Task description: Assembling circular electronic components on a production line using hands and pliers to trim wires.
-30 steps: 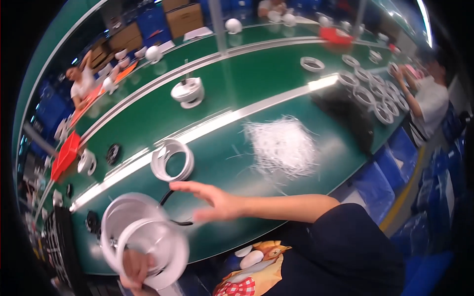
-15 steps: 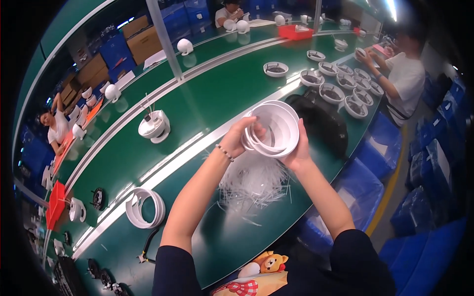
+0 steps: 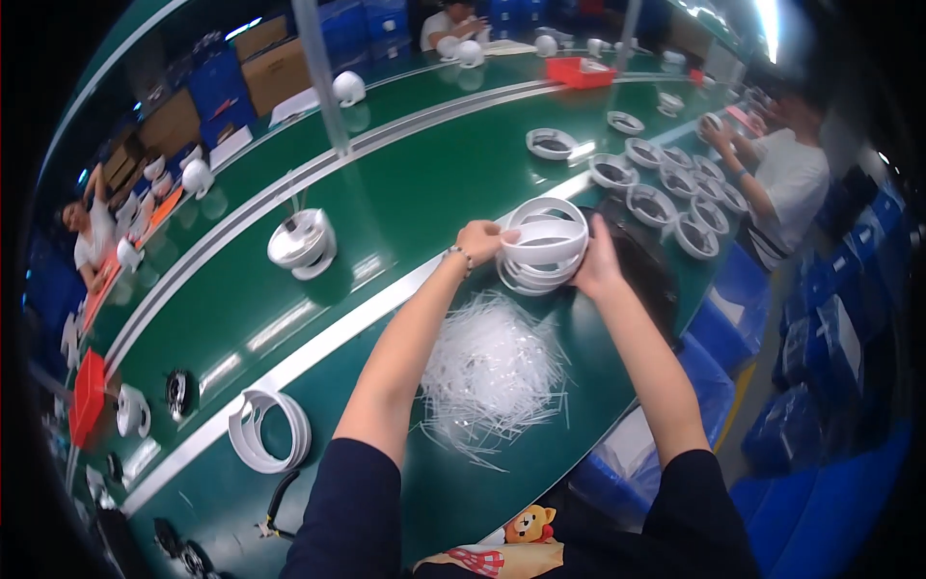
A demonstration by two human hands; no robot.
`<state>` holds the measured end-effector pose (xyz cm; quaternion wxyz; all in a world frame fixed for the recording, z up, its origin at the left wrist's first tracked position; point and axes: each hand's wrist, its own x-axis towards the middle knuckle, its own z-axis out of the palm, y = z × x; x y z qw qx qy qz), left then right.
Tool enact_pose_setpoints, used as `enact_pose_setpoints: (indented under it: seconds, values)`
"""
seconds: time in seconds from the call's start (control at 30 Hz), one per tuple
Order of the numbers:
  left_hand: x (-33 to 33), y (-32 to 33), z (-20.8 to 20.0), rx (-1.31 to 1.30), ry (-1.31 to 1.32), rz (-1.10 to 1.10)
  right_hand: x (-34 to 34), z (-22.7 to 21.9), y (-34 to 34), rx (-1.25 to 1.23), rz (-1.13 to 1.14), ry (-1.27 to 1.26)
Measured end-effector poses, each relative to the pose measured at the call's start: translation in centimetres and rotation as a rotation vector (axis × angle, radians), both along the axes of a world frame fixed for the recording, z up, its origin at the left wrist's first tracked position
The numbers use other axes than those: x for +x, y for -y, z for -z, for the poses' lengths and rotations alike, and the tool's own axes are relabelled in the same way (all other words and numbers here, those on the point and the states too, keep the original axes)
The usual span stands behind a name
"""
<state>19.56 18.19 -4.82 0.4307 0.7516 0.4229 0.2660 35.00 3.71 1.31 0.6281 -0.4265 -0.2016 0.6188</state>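
White rings [image 3: 548, 253] tilted vs. before: L hand [image 3: 482, 241] pinching rim, R hand [image 3: 601, 265] cupping side, fingers mostly hidden.

- No readable text, numbers, labels or signs.
- Boxes [image 3: 276, 89] at back: too small and dim to read.
- White sheet [image 3: 231, 147]: too small to read.
- Bear print [image 3: 531, 524] on shirt [image 3: 696, 511]: picture, no legible lettering.

Bright light [image 3: 769, 29] over long green worktable [image 3: 415, 198]; yellow floor line [image 3: 744, 384].
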Motion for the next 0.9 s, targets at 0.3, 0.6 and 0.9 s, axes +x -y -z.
enact_pose_setpoints:
  seconds: [0.3, 0.6, 0.9]
  values:
    - [0.3, 1.0, 0.1, -0.294, 0.113, -0.126, -5.9, -1.8, 2.6, 0.648, 0.454, 1.983]
    - [-7.5, 5.6, -5.4, -0.348, 0.280, -0.013, -3.3, -0.6, 1.8, 0.787, 0.089, 2.128]
    - [-28.8, 16.9, -11.9, -0.317, 0.366, 0.075, -3.1, -1.3, 2.5, 0.626, -0.305, 2.125]
